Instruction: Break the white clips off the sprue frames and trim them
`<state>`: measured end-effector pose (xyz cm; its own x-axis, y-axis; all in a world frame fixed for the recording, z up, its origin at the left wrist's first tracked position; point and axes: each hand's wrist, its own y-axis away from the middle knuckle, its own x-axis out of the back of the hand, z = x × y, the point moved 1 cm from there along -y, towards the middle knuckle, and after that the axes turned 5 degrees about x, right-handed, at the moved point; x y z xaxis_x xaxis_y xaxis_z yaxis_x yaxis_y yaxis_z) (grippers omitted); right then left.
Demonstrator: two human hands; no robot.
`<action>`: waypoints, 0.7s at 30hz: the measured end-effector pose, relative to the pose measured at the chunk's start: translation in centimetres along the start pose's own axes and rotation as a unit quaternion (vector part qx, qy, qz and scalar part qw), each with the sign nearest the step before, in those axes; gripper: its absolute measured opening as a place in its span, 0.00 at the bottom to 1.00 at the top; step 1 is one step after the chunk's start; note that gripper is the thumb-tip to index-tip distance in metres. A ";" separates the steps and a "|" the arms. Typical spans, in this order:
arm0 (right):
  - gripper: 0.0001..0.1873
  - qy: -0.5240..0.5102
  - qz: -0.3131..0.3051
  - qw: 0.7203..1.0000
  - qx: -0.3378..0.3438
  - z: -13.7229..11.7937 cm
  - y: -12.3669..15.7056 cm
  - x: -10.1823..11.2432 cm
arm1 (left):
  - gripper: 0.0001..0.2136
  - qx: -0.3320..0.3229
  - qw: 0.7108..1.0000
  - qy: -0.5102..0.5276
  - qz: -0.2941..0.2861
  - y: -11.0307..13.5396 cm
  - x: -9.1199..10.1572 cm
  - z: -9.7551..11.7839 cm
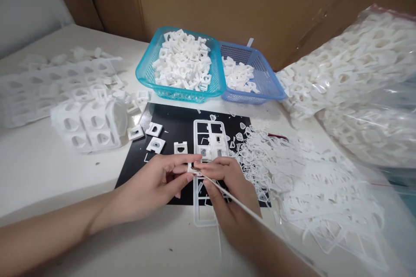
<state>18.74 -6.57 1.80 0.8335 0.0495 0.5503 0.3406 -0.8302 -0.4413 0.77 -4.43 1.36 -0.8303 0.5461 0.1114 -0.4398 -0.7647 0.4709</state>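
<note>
My left hand is closed, pinching a small white plastic piece between thumb and fingers. My right hand meets it there, closed around a long thin pale stick whose tip touches or nearly touches the piece; the exact contact is hidden by fingers. The stick runs back along my right forearm. Beneath both hands lies a white plastic frame with some square pieces still in its openings. Several loose square pieces with a hole, such as one white block, lie left of the frame on a black mat.
A teal basket full of white pieces and a blue basket stand behind the mat. Plastic offcuts heap up at right, below bulging clear bags. Stacked moulded sheets sit at left. A cardboard wall closes the back.
</note>
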 end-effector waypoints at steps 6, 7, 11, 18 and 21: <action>0.09 -0.043 -0.025 0.998 -0.035 0.1 -0.2 0.2 | 0.22 -0.003 1.000 -0.007 0.005 0.0 0.0 0.0; 0.09 -0.042 -0.026 0.998 -0.031 0.1 -0.1 0.2 | 0.21 -0.001 1.000 -0.008 0.004 0.0 0.0 0.0; 0.10 -0.024 -0.029 0.999 -0.010 0.0 -0.1 0.1 | 0.21 0.001 1.000 -0.010 0.002 0.0 0.0 0.1; 0.13 0.047 -0.034 0.997 0.045 0.4 0.3 -0.4 | 0.20 -0.002 1.000 -0.020 0.002 0.1 -0.1 -0.1; 0.13 0.060 -0.025 0.997 0.043 0.5 0.4 -0.5 | 0.20 -0.007 1.000 -0.016 -0.001 0.0 -0.1 0.0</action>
<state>18.65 -6.60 0.98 0.7581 0.0175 0.6519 0.4205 -0.7772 -0.4682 0.84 -4.54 1.33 -0.8182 0.5582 0.1376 -0.4469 -0.7682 0.4584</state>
